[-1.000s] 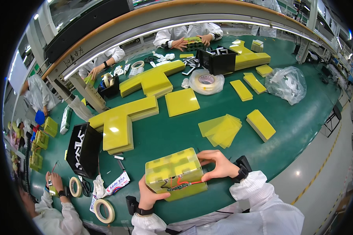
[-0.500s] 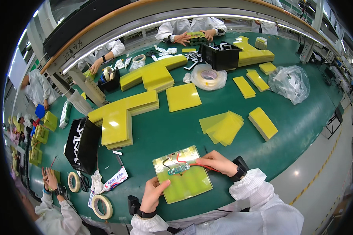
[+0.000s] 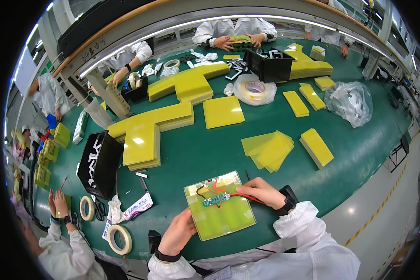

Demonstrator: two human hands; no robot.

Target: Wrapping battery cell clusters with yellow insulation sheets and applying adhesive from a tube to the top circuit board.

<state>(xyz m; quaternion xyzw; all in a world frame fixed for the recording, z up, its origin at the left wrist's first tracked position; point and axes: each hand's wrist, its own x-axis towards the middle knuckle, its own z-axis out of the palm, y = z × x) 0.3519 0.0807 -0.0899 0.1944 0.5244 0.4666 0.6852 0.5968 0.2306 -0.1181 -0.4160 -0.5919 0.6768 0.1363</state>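
Note:
A flat, squarish battery pack [image 3: 221,219] with yellow-green faces lies tilted before me near the table's front edge. A narrow green circuit board [image 3: 216,200] sits across its upper part, with black and red wires curving from it. My left hand [image 3: 178,233] is at the pack's left edge, fingers curled against its side and partly hidden. My right hand [image 3: 262,192] closes on the upper right edge, thumb and forefinger together. Thick red wires [image 3: 248,196] run from the board along beneath that hand.
Beyond the pack are fanned yellow sheets [image 3: 269,150], a yellow block stack [image 3: 317,148] and T-shaped sheet stacks [image 3: 142,144]. Leftward stand a black bin [image 3: 100,163], tape rolls [image 3: 120,240], scissors [image 3: 99,210] and a white tube box [image 3: 138,206]. Co-workers' hands [image 3: 58,204] work at left and across the table.
My left thumb has come off the pack's face, and that hand has shifted to its edge. The pack has turned slightly. My right hand stays at the upper right edge.

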